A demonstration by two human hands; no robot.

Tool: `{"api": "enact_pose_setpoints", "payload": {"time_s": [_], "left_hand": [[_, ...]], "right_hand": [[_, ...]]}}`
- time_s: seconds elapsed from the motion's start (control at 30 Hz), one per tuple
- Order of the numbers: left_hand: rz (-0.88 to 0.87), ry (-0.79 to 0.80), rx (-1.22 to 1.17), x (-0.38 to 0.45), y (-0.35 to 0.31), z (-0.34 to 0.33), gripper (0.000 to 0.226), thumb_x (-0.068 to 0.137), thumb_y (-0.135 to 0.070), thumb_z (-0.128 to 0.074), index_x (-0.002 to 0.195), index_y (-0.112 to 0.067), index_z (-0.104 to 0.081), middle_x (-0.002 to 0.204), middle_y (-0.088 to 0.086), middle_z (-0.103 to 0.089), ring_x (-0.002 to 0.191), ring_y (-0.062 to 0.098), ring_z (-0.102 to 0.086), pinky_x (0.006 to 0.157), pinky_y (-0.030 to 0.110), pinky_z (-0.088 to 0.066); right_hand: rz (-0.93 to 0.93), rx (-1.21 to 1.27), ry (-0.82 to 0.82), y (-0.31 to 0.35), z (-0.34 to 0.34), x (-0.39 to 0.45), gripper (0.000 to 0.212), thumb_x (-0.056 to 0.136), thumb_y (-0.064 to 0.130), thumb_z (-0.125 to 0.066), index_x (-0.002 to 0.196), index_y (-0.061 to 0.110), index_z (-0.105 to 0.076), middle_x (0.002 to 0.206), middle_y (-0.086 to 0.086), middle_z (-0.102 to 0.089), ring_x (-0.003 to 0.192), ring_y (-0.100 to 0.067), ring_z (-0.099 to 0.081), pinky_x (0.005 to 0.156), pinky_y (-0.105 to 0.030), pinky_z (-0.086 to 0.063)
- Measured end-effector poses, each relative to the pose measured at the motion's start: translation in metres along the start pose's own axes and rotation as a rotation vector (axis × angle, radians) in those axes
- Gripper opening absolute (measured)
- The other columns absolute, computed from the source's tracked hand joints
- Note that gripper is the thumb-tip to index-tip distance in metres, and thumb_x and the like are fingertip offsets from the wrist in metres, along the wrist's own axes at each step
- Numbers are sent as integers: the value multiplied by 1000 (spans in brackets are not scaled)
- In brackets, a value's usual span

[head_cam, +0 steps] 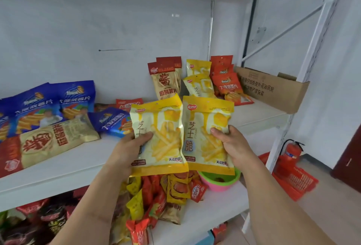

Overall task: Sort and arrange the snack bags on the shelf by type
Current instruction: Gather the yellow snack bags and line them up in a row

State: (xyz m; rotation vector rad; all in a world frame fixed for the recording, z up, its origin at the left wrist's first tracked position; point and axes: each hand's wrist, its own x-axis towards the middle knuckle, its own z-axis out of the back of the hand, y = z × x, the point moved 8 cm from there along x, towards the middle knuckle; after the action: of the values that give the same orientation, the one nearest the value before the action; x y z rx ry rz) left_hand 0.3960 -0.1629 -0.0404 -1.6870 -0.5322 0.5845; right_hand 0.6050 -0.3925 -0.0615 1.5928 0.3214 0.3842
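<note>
Far left on the white shelf (58,168): blue chip bags (39,106) propped against the back wall, with a tan-and-red sauce chip bag (48,143) lying flat in front. Just right of these, one more blue bag (112,121) lying tilted, and a red bag (129,103) behind it.

Centre, held up in front of the shelf edge: left hand (130,151) gripping a yellow cheese-stick bag (160,137) by its left side, thumb across the front. Beside it and touching edge to edge, right hand (233,145) gripping a second yellow cheese-stick bag (209,137), thumb curled over the front, fingers hidden behind.

Behind and to the right, already grouped upright at the wall: tan sauce chip bags (166,80), then standing yellow cheese-stick bags (199,80), then orange-red chip bags (226,82), then an open cardboard box (273,90).

Step in hand, by the look of it: carrying two matching bags to their kind. Next move likely calls for reaching back-right and standing both in front of the yellow pair, without toppling the neighbouring tan and orange-red rows. Mixed pile at left not yet sorted.
</note>
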Motion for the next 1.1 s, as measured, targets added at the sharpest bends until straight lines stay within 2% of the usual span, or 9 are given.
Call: {"api": "enact_pose_setpoints", "payload": {"time_s": [0.13,0.23,0.37,0.5,0.63,0.7,0.83,0.97,1.1], "left_hand": [[-15,20,4,43,3,-35,19,93,-18,-70,111,-14,-71,96,10,-80,79,27,-77,70,38,-60],[-26,30,16,81,-1,-62,19,93,-19,-70,110,-12,-71,93,9,-80,76,24,-77,63,33,-59],[-39,51,37,131,-6,-98,22,93,-19,-70,113,-9,-71,97,10,-80,81,26,-78,63,33,-60],[-57,42,73,172,-8,-125,24,90,-22,-73,113,-14,-72,97,6,-80,86,25,-78,73,37,-61],[-37,29,117,205,-1,-149,27,89,-25,-75,115,-17,-70,101,4,-80,91,27,-77,90,49,-60],[-43,25,143,217,2,-164,22,92,-23,-73,113,-16,-69,100,3,-80,90,26,-77,89,47,-60],[-59,-28,198,239,14,-191,19,93,-21,-71,111,-15,-69,99,2,-80,90,24,-78,87,46,-61],[-42,-149,226,259,27,-213,33,87,-32,-75,116,-20,-68,103,-2,-79,95,23,-76,90,49,-59],[-35,-263,256,270,32,-230,36,81,-40,-78,113,-26,-66,102,-7,-78,95,19,-75,89,47,-60]], "right_hand": [[20,-24,-1,6,17,53,38,78,37,-83,107,18,-67,99,-3,-78,91,-25,-76,90,-52,-57],[53,-29,9,17,26,97,42,78,40,-83,110,20,-67,103,-3,-78,94,-25,-75,90,-52,-57],[81,-30,16,28,37,150,30,87,30,-77,113,25,-65,106,1,-77,93,-17,-75,87,-41,-59],[100,-34,18,36,49,199,21,88,30,-75,107,28,-66,104,4,-77,91,-14,-75,83,-37,-60],[120,-66,46,38,51,249,23,88,33,-75,108,29,-65,106,8,-75,92,-11,-73,82,-32,-58],[129,-105,60,37,51,276,27,87,39,-75,110,31,-64,107,13,-72,96,-8,-69,86,-31,-55],[161,-214,124,32,48,325,52,84,55,-71,127,28,-61,118,11,-69,106,-13,-65,95,-38,-52],[193,-287,159,28,48,358,47,93,52,-61,125,18,-57,115,6,-62,107,-18,-59,87,-31,-42],[225,-272,157,26,50,374,50,98,54,-50,129,15,-56,112,8,-57,109,-16,-53,89,-29,-36]]}}
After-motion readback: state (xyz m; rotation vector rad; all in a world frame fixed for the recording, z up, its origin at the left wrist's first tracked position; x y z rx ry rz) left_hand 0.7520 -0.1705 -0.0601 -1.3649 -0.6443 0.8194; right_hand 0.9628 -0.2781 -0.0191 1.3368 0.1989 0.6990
